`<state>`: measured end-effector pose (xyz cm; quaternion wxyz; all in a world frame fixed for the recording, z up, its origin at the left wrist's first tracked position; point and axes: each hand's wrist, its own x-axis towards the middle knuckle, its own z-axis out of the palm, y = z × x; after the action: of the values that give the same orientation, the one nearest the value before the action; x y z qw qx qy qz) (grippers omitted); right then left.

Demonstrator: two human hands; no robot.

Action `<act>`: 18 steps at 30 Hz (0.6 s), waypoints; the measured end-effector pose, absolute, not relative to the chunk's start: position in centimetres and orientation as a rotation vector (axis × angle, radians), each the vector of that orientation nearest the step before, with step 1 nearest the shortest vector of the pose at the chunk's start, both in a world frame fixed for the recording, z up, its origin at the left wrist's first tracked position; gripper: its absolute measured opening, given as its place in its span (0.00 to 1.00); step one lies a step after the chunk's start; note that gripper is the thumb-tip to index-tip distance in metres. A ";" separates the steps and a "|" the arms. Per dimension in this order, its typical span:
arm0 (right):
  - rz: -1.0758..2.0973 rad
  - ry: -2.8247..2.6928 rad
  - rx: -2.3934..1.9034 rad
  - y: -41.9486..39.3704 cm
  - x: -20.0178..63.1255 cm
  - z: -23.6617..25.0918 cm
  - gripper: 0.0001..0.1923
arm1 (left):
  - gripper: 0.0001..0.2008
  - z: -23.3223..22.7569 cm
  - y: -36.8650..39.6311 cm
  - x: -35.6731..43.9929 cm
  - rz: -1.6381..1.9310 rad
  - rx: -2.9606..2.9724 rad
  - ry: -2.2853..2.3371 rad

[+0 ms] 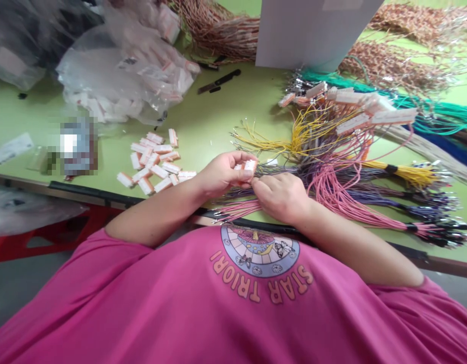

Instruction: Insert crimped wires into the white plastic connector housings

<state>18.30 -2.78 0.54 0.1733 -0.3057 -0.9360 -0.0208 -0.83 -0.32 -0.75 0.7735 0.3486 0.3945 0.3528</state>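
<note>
Near the table's front edge, the left hand (221, 174) pinches a small white plastic connector housing (249, 166). The right hand (281, 196), fingers curled together, grips thin purple wires (354, 177) just beside it. The housing looks light and rigid, best held by its sides; the wires are limp. Fingertips hide the contact point. Farther left lie loose white connectors (153, 162).

Left hand (223, 174) pinching, right hand (281, 196) curled, fingertips meeting
</note>
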 end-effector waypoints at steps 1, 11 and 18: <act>-0.062 -2.653 -0.867 -2.8 18.2 0.4 0.21 | 0.32 -0.8 -0.4 -0.8 0.766 0.761 0.863; 0.350 -2.034 -1.240 -1.7 20.9 3.8 0.11 | 0.29 -0.6 0.0 -0.9 0.723 0.845 0.804; 0.122 -0.910 -1.586 4.3 33.9 5.3 0.10 | 0.15 -2.1 0.0 -0.5 0.481 1.029 0.926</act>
<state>33.88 4.32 5.31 0.6090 -0.6864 -0.3940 0.0526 -0.45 -0.05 -2.14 0.7433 0.4698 0.4226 0.2196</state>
